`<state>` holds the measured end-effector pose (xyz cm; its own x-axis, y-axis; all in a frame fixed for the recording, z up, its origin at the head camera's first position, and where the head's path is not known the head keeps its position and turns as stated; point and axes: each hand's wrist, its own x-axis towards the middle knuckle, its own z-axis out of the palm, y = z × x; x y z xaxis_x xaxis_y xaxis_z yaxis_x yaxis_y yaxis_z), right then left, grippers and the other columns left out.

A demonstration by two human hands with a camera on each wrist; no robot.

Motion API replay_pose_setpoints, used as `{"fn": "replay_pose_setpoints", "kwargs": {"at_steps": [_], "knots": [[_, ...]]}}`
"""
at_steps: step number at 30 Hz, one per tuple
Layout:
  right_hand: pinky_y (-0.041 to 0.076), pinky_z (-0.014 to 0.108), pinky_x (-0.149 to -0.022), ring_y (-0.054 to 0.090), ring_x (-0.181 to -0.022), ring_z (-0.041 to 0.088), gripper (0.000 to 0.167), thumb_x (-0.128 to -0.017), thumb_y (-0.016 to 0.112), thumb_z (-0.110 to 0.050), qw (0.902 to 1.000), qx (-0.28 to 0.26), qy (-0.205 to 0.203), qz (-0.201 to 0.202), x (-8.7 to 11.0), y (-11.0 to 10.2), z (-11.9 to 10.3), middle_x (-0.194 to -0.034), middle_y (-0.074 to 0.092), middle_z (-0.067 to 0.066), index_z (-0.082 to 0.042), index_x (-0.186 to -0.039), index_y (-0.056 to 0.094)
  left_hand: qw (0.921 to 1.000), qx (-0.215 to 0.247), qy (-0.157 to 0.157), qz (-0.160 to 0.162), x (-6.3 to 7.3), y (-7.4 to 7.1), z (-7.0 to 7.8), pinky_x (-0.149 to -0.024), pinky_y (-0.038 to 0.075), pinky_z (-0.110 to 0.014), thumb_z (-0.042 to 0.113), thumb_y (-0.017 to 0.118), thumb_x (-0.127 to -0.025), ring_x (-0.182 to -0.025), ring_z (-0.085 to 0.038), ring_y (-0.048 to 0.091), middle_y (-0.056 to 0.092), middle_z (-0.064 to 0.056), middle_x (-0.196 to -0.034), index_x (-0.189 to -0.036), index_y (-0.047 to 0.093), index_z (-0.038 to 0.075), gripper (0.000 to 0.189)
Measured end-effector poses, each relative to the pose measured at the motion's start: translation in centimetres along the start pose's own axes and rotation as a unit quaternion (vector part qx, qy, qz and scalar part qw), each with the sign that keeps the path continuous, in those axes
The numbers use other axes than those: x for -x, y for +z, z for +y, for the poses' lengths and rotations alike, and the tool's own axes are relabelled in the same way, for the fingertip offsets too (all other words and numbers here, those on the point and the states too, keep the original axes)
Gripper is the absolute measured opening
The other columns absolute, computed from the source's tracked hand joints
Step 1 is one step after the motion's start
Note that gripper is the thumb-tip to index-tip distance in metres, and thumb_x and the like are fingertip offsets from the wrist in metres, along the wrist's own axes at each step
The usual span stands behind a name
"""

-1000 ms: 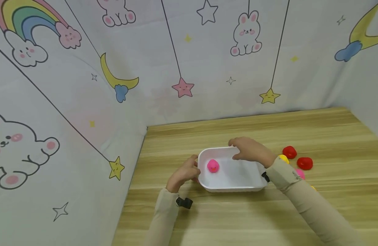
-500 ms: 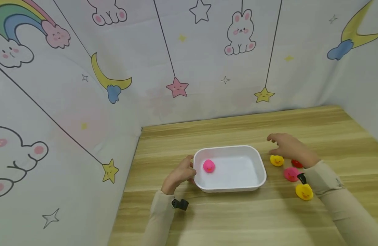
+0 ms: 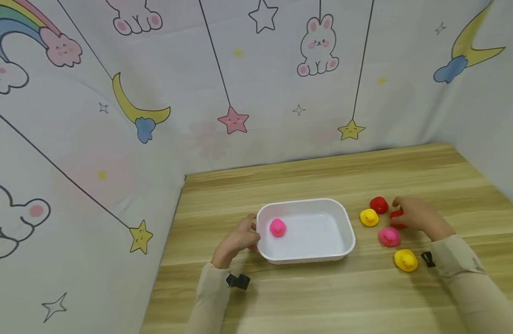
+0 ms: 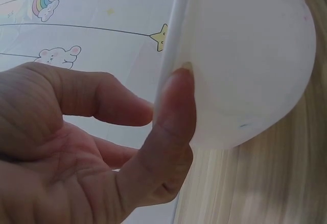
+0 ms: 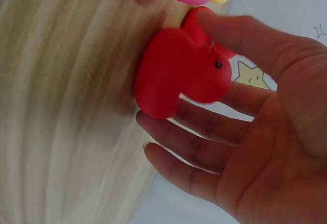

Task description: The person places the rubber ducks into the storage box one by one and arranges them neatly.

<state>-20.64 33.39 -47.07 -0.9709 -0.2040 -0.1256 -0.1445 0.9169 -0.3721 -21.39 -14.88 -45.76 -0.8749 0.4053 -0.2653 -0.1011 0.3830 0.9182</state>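
Note:
A white plastic tray (image 3: 308, 236) lies on the table with a pink rubber duck (image 3: 278, 228) inside, towards its left end. My left hand (image 3: 238, 239) holds the tray's left end, thumb and finger at the rim in the left wrist view. On the right, my right hand (image 3: 419, 217) surrounds a red rubber duck (image 5: 171, 73) standing on the wood. Its thumb is on one side and its fingers reach behind the duck, not closed tightly. In the head view this duck is mostly hidden by the hand.
Beside the right hand stand another red duck (image 3: 379, 205), a yellow duck (image 3: 369, 217), a pink duck (image 3: 389, 236) and a nearer yellow duck (image 3: 406, 260). A white patterned cloth (image 3: 277, 93) borders the wooden table (image 3: 306, 297) at the back and sides.
The right hand has moved from over the tray rightwards, past the yellow duck, down to the red duck. The left hand has stayed at the tray's left end. The view has shifted slightly.

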Motion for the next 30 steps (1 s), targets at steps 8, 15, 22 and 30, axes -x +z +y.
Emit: {"fn": "replay_pose_setpoints", "kwargs": {"at_steps": [8, 15, 22, 30], "knots": [[0.055, 0.056, -0.075, 0.059, -0.082, 0.038, 0.054, -0.082, 0.080, -0.017, 0.9993, -0.037, 0.005, 0.006, 0.1, -0.2, 0.5, -0.091, 0.063, 0.026, 0.020, -0.113, 0.054, 0.9999, -0.010, 0.008, -0.007, -0.3, -0.3, 0.5, -0.061, 0.064, -0.045, -0.013, 0.049, -0.077, -0.077, -0.037, 0.064, 0.047, -0.035, -0.118, -0.146, 0.033, -0.014, 0.070], [0.056, 0.052, -0.070, 0.058, -0.079, 0.037, 0.056, -0.080, 0.081, -0.013, 0.9995, -0.032, 0.000, 0.008, 0.0, -1.9, -1.2, -0.089, 0.061, 0.027, 0.022, -0.114, 0.051, 0.9998, -0.016, 0.010, -0.001, -0.1, -0.4, 0.5, -0.060, 0.064, -0.045, -0.012, 0.049, -0.076, -0.073, -0.034, 0.063, 0.048, -0.035, -0.116, -0.143, 0.036, -0.015, 0.068], [0.057, 0.053, -0.070, 0.061, -0.078, 0.035, 0.058, -0.083, 0.080, -0.018, 0.9995, -0.019, -0.014, 0.020, -0.8, -2.9, -4.6, -0.090, 0.064, 0.023, 0.018, -0.119, 0.053, 0.9999, -0.016, 0.002, 0.000, 0.1, -0.2, 0.0, -0.061, 0.064, -0.045, -0.013, 0.049, -0.078, -0.071, -0.029, 0.063, 0.049, -0.033, -0.117, -0.142, 0.037, -0.015, 0.065], [0.060, 0.050, -0.073, 0.059, -0.082, 0.034, 0.058, -0.084, 0.079, -0.018, 0.9990, -0.018, -0.034, 0.020, -2.3, -3.2, -9.7, -0.096, 0.065, 0.023, 0.014, -0.125, 0.053, 0.9999, -0.014, 0.000, 0.005, 0.4, -0.1, -0.2, -0.060, 0.064, -0.045, -0.013, 0.049, -0.077, -0.069, -0.030, 0.063, 0.049, -0.034, -0.117, -0.144, 0.035, -0.014, 0.068]]}}
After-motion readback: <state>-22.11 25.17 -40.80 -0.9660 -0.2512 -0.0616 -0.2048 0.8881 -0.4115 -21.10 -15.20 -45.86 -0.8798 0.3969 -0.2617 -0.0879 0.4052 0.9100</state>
